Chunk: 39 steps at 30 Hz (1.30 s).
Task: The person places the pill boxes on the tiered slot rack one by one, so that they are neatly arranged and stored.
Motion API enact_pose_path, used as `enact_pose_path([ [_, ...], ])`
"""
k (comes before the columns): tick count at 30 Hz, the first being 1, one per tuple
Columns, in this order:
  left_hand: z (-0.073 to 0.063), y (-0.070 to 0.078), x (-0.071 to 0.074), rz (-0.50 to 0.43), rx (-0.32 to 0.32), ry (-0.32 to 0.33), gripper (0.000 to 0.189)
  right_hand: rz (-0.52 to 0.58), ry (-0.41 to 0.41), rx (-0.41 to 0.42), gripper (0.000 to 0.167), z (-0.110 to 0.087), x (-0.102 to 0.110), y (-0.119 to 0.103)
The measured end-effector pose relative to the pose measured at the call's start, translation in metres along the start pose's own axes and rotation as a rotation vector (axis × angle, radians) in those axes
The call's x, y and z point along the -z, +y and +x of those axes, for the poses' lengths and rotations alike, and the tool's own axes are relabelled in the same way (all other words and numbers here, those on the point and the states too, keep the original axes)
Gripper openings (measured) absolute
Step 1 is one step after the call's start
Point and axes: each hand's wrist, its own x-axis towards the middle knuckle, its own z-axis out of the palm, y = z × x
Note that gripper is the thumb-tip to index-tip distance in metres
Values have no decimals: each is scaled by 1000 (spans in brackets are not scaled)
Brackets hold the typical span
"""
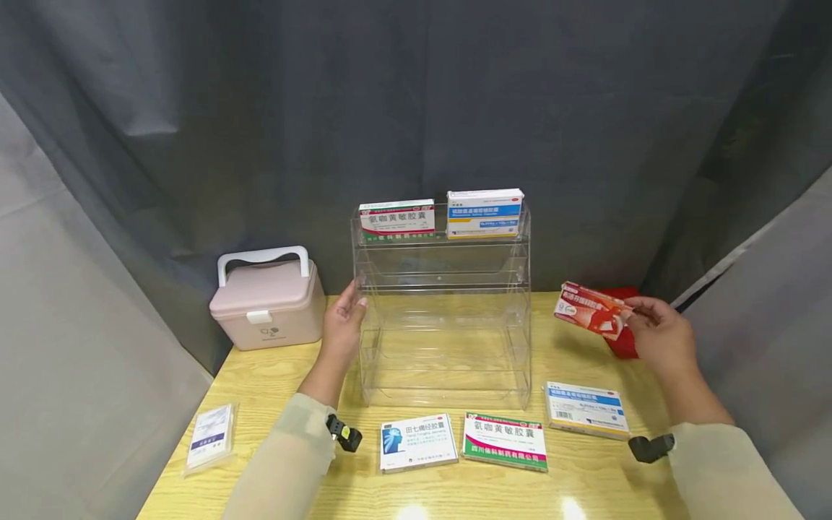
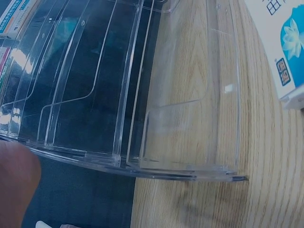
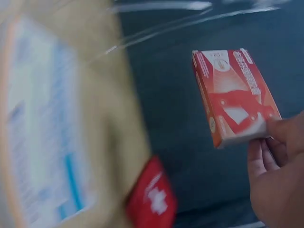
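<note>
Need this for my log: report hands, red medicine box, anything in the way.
Right hand gripping red medicine box, held up. Left hand at side of clear rack. Nothing visible between box and rack.

On the table (image 1: 260, 397) stands the display rack (image 1: 442, 287). The carry case (image 1: 266, 307) is at its nine o'clock, the ibuprofen box (image 1: 588, 307) at three.

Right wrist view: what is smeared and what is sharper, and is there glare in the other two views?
Right wrist: the blue-and-white box is heavily blurred, the red medicine box in the right hand clearer; left wrist: white glints on the clear rack; head: two bright glare patches on the table at the bottom edge.
</note>
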Motion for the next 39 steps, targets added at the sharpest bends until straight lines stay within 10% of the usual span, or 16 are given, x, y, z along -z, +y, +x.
enact_pose_path([
  [5, 0, 0, 1, 11, 11, -1, 58, 316, 59, -132, 55, -8, 21, -52],
  [12, 0, -1, 1, -6, 9, -4, 60, 780, 59, 99, 52, -32, 24, -118],
  [22, 1, -2, 2, 0, 7, -5, 60, 406, 5, 372, 36, -47, -36, -189],
  [39, 3, -1, 1, -8, 14, 8, 58, 236, -134, 473, 27, -38, -136, -236],
])
